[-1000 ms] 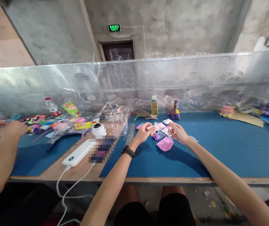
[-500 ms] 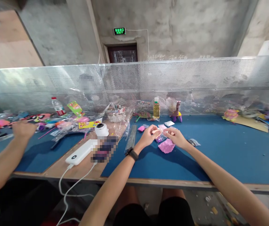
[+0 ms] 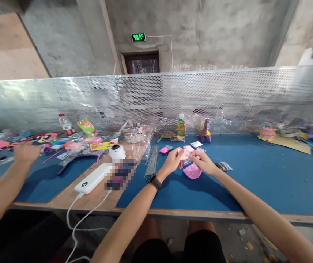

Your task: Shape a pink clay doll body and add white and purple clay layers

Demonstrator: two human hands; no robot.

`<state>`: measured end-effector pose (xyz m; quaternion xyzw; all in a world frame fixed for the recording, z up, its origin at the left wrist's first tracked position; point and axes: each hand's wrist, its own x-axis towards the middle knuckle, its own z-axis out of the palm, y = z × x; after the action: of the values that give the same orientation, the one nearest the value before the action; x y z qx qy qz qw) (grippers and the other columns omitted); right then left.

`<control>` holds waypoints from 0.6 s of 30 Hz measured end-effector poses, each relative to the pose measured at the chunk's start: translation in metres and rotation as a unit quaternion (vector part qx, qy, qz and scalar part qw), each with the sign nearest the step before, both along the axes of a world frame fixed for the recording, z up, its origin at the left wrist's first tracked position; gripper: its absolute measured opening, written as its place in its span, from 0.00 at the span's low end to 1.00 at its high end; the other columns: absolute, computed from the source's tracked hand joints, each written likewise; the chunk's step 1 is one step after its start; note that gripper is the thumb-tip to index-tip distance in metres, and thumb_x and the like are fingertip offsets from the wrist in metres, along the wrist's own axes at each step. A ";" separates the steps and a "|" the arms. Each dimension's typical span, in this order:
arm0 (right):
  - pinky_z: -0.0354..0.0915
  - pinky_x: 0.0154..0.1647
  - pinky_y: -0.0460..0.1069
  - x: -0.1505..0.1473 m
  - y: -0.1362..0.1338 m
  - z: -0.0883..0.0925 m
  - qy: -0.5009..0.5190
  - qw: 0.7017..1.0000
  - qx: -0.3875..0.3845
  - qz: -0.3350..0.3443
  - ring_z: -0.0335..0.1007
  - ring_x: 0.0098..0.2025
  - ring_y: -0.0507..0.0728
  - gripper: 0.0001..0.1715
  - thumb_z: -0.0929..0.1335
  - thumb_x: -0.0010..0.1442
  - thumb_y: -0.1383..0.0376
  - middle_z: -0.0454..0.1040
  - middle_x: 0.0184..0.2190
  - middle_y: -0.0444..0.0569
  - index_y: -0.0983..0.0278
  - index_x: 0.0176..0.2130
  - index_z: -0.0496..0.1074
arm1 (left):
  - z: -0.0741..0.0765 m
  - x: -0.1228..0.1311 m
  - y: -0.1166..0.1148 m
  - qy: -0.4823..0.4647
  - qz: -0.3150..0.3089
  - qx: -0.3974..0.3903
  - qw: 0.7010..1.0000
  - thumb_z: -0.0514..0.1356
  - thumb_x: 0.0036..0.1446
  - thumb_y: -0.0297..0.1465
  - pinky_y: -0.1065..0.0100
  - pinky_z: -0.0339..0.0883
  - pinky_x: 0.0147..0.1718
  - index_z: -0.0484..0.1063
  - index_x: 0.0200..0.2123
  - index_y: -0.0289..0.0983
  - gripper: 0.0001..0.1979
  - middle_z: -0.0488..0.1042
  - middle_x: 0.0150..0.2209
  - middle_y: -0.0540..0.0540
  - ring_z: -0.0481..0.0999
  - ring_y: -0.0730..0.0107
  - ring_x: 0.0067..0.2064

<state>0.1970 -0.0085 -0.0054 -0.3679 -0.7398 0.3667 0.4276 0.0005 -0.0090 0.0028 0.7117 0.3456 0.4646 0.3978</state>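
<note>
Over the blue table mat, my left hand (image 3: 173, 160) and my right hand (image 3: 203, 161) are close together, both with fingers pinched. Between them they grip a small clear plastic bag (image 3: 186, 153) with something pale pink in it; my fingers hide much of it. Just below the hands lies a flat, crinkled pink piece (image 3: 192, 171), with a purple bit at its upper edge. A small bright pink packet (image 3: 164, 150) rests to the left of my left hand. Behind the hands is a white packet (image 3: 196, 144). A dark packet (image 3: 223, 166) lies right of my right wrist.
Thin metal wires (image 3: 152, 160) lie left of my hands. An oil-coloured bottle (image 3: 181, 128) and a brown and purple animal figure (image 3: 206, 132) stand behind. A white power bank (image 3: 93, 178) with cables and a white camera (image 3: 117, 152) sit left. A co-worker's hand (image 3: 27, 152) is farther left.
My fingers have shifted on the clear bag, the right hand moving slightly left and closer to the left. The view has moved a little.
</note>
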 end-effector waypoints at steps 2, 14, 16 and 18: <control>0.49 0.21 0.46 -0.002 -0.002 -0.001 -0.023 0.999 0.015 0.017 0.51 0.20 0.50 0.24 0.66 0.63 0.44 0.57 0.17 0.38 0.61 0.32 0.67 | 0.001 0.003 -0.006 0.037 0.009 0.023 0.999 0.45 0.68 0.51 0.70 0.58 0.21 0.66 0.32 0.38 0.25 0.66 0.20 0.51 0.64 0.73 0.18; 0.52 0.27 0.46 0.003 -0.005 0.008 -0.043 0.996 0.073 0.005 0.53 0.25 0.51 0.22 0.66 0.64 0.47 0.61 0.23 0.40 0.62 0.30 0.66 | -0.001 0.003 0.001 0.097 0.106 0.131 0.981 0.47 0.70 0.45 0.69 0.56 0.30 0.65 0.32 0.38 0.20 0.68 0.26 0.49 0.67 0.68 0.29; 0.53 0.27 0.46 0.003 -0.004 0.010 -0.021 0.995 0.090 -0.022 0.54 0.26 0.51 0.23 0.66 0.65 0.47 0.60 0.23 0.41 0.62 0.30 0.65 | -0.001 0.000 0.007 0.057 0.145 0.121 0.980 0.47 0.69 0.46 0.69 0.57 0.30 0.63 0.30 0.38 0.21 0.68 0.26 0.49 0.66 0.69 0.29; 0.53 0.27 0.46 0.003 -0.004 0.012 -0.006 0.996 0.086 -0.022 0.54 0.25 0.51 0.23 0.65 0.65 0.46 0.61 0.23 0.41 0.62 0.32 0.67 | -0.002 -0.003 0.009 0.031 0.133 0.098 0.986 0.46 0.69 0.47 0.70 0.57 0.29 0.64 0.32 0.38 0.21 0.66 0.25 0.50 0.66 0.70 0.27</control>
<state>0.2003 -0.0125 0.0065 -0.3479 -0.7628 0.2901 0.4614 -0.0022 0.0001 0.0007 0.7091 0.4022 0.5225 0.2498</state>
